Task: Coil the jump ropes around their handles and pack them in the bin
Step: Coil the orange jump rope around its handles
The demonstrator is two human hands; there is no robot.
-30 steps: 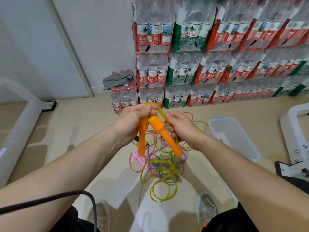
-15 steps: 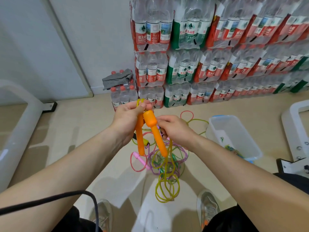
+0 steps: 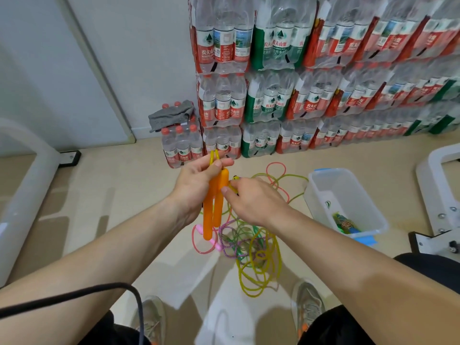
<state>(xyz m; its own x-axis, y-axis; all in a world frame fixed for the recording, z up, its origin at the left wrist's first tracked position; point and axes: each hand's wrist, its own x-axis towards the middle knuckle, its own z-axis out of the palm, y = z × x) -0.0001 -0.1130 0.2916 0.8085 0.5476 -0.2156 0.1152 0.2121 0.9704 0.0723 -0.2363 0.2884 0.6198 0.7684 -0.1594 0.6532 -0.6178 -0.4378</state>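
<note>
Both long orange plastic handles (image 3: pixel 214 207) now hang together and parallel, where half a second ago one splayed out to the right. The left hand (image 3: pixel 196 188) grips the pair near their tops (thin yellow rope (image 3: pixel 213 155) loops above the thumb), while the right hand (image 3: pixel 251 202) pinches that rope just beside them. A tangle of coloured ropes (image 3: pixel 239 242) lies on the floor below; the clear plastic bin (image 3: pixel 353 195) sits to the right with one bundled rope (image 3: pixel 346 224) inside.

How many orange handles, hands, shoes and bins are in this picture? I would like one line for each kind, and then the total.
orange handles: 2
hands: 2
grey shoes: 2
clear plastic bin: 1
Total: 7
</note>
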